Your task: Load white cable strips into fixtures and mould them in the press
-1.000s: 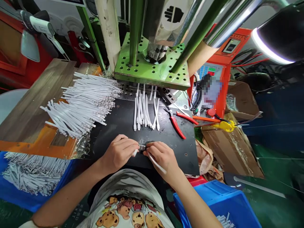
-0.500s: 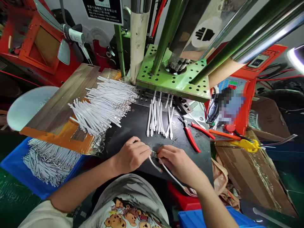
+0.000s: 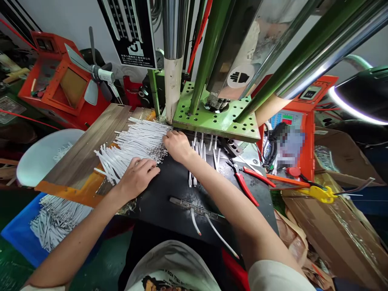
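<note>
A big pile of short white cables (image 3: 142, 139) lies at the table's left side. My left hand (image 3: 138, 178) rests at the pile's near edge, fingers loosely bent and apart. At the pile's right end is my right hand (image 3: 178, 146), its fingers curled down against the cable ends; the fingertips and anything in them are hidden. A slim metal strip fixture (image 3: 182, 203) lies on the black table near my body. Two white cable pieces (image 3: 221, 236) stick out of it towards me. My right forearm partly covers a smaller row of white cables (image 3: 190, 178).
Red-handled cutters (image 3: 246, 190) lie open on the right. Behind stands a press with a green plate (image 3: 212, 127) on posts. A wooden board (image 3: 79, 149) carries the pile. A blue bin (image 3: 18, 226) holds more cables; a white basin (image 3: 33, 157) stands left, a fan (image 3: 97, 74) behind.
Both hands have let go of the metal strip fixture and moved up and left to the cable pile. The fixture now lies on the table. The camera view has tilted upward.
</note>
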`<state>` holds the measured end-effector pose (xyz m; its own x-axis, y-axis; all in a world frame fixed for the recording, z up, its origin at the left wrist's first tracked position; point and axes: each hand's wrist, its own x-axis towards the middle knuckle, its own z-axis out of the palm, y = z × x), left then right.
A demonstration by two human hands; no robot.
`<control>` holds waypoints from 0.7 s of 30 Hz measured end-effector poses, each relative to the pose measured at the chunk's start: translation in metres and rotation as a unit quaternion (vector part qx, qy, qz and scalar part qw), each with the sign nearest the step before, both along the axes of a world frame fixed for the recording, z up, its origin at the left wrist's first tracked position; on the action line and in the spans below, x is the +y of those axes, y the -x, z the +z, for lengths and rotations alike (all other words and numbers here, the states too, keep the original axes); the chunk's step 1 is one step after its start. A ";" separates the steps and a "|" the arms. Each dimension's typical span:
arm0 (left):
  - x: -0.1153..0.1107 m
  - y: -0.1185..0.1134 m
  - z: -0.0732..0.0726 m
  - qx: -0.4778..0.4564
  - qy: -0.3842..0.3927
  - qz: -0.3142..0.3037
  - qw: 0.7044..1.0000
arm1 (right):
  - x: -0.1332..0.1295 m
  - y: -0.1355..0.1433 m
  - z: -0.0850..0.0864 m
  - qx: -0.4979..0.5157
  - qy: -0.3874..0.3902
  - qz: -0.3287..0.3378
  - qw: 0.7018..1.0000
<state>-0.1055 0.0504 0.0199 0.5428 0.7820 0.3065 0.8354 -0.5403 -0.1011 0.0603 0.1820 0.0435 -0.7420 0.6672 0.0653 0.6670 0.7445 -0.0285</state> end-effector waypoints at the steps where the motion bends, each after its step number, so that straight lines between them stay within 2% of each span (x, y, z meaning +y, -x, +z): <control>1: 0.003 -0.003 0.002 -0.048 0.010 -0.011 0.999 | -0.003 -0.004 0.001 -0.004 -0.005 0.004 1.000; 3: 0.009 -0.008 0.010 -0.165 0.018 -0.040 0.985 | -0.014 -0.021 0.004 -0.015 -0.014 -0.009 1.000; 5: 0.013 -0.013 0.022 -0.292 -0.001 -0.050 0.955 | -0.029 -0.046 0.007 -0.044 -0.002 -0.029 0.999; 7: 0.013 -0.018 0.037 -0.417 -0.040 -0.040 0.907 | -0.048 -0.076 0.008 -0.072 0.045 -0.035 0.996; 9: 0.009 -0.023 0.050 -0.523 -0.047 -0.015 0.851 | -0.070 -0.108 0.006 -0.057 0.105 -0.035 0.992; 12: -0.005 -0.029 0.057 -0.622 0.056 0.036 0.780 | -0.111 -0.154 -0.005 0.102 0.183 -0.044 0.977; 14: -0.016 -0.035 0.049 -0.636 0.127 0.061 0.758 | -0.139 -0.177 -0.016 0.236 0.206 -0.062 0.948; 15: -0.021 -0.038 0.042 -0.624 0.141 0.062 0.766 | -0.153 -0.185 -0.022 0.290 0.203 -0.080 0.932; 17: -0.032 -0.048 0.023 -0.561 0.143 0.039 0.814 | -0.177 -0.195 -0.036 0.363 0.178 -0.127 0.906; 19: -0.041 -0.060 0.002 -0.482 0.148 -0.014 0.863 | -0.195 -0.196 -0.049 0.410 0.153 -0.155 0.886; 21: -0.048 -0.070 -0.016 -0.434 0.156 -0.067 0.885 | -0.205 -0.193 -0.058 0.435 0.139 -0.155 0.876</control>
<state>-0.0351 0.0026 0.0037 0.3029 0.8485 0.4339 0.4527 -0.5288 0.7180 0.2532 -0.0231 -0.0141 -0.2729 0.9075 0.3192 0.4703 0.4153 -0.7787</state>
